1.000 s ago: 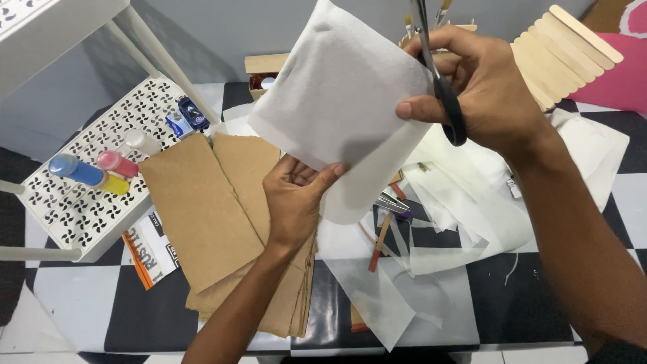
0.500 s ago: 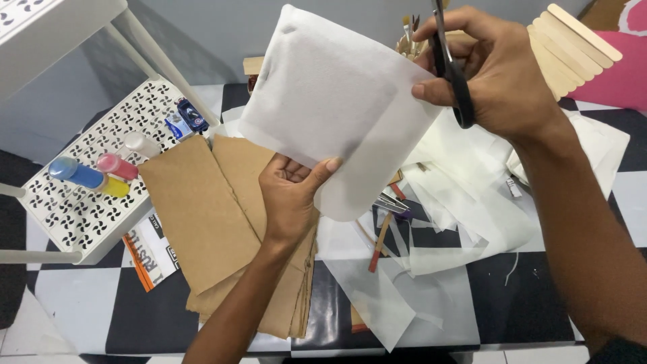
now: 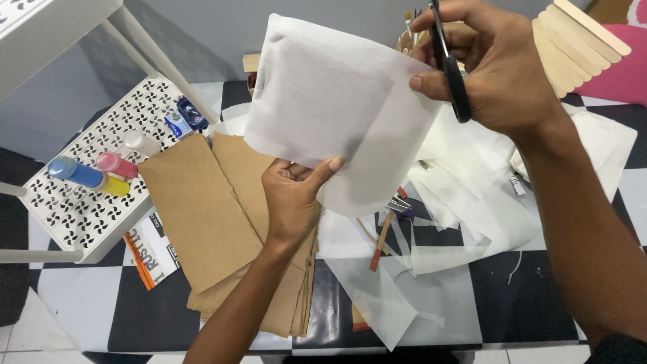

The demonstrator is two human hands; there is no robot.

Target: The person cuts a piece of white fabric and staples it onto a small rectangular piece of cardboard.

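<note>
My left hand (image 3: 294,195) holds up a white sheet of thin fabric or paper (image 3: 337,114) by its lower edge, thumb in front. My right hand (image 3: 495,64) grips black-handled scissors (image 3: 450,61) at the sheet's upper right edge; the blades are hidden behind the sheet. The sheet is lifted above the table and blocks what lies behind it.
Brown cardboard sheets (image 3: 202,209) lie stacked under my left arm. White offcuts (image 3: 465,202) cover the black-and-white checkered table (image 3: 539,296). A white perforated shelf (image 3: 87,195) at the left holds small paint bottles (image 3: 91,175). Wooden sticks (image 3: 579,40) and a pink thing (image 3: 620,67) lie far right.
Both hands have lifted the white sheet a little higher and further from me. The right hand with the scissors has moved up along the sheet's right edge.
</note>
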